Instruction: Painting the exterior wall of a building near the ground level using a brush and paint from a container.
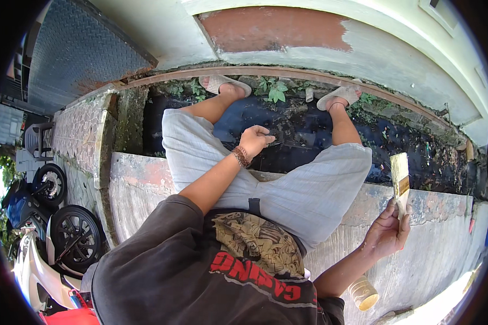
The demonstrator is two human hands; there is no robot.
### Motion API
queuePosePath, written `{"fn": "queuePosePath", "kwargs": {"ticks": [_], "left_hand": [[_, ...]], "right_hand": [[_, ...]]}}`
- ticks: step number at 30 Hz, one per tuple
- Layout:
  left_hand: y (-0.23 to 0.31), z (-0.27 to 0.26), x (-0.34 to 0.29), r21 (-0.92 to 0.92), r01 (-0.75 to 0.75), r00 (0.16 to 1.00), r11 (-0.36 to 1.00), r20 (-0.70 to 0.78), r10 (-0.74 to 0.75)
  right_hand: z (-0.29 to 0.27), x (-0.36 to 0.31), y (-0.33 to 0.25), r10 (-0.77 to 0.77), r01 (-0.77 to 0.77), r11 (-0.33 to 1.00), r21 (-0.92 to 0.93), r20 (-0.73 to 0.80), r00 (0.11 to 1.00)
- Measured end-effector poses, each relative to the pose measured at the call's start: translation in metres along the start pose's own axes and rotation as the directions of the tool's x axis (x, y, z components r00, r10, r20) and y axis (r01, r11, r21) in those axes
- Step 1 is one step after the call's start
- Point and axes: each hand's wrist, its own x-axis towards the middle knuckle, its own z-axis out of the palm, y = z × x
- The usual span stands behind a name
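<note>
Raised at the right, my right hand (386,232) grips a flat paintbrush (400,174) by its handle, with the pale, paint-coated bristles pointing up. My left hand (256,142), a brown bracelet on its wrist, is held over my lap with its fingers curled. Something dark shows by those fingertips, but it blends into the dark ditch behind and I cannot make it out. Beside my right forearm a plastic cup (365,295) with a tan inside lies or leans on the concrete. Ahead, the pale wall (309,57) carries a reddish-brown painted patch (276,30) with a ragged right end.
Below me runs a ditch of dark water (303,130), weeds (274,89) along its far side. My sandalled feet (222,85) rest on the far ledge; I sit on the concrete edge (434,222). Motorbikes (73,238), a chair (37,138) and a metal ramp plate (87,54) are at left.
</note>
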Motion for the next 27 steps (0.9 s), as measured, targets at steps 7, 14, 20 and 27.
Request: {"fn": "queuePosePath", "kwargs": {"ticks": [7,14,20,27], "left_hand": [[0.003,-0.012,0.001,-0.518,0.251,0.967,0.817,0.097,-0.236],[-0.015,-0.018,0.011,-0.680,0.150,0.973,0.717,-0.026,-0.229],[-0.018,-0.021,0.016,-0.778,0.128,0.957,0.615,-0.065,-0.282],[-0.014,-0.041,-0.012,-0.768,0.118,0.968,0.630,-0.053,-0.246]], "right_hand": [[0.023,-0.016,0.024,-0.033,0.007,0.989,-0.145,-0.178,0.983],[0.038,-0.019,0.020,0.138,-0.137,0.990,-0.017,0.109,0.984],[0.052,-0.024,0.017,0.051,-0.048,0.997,-0.066,0.046,0.998],[0.045,-0.018,0.013,0.071,-0.064,0.981,-0.185,0.031,0.997]]}}
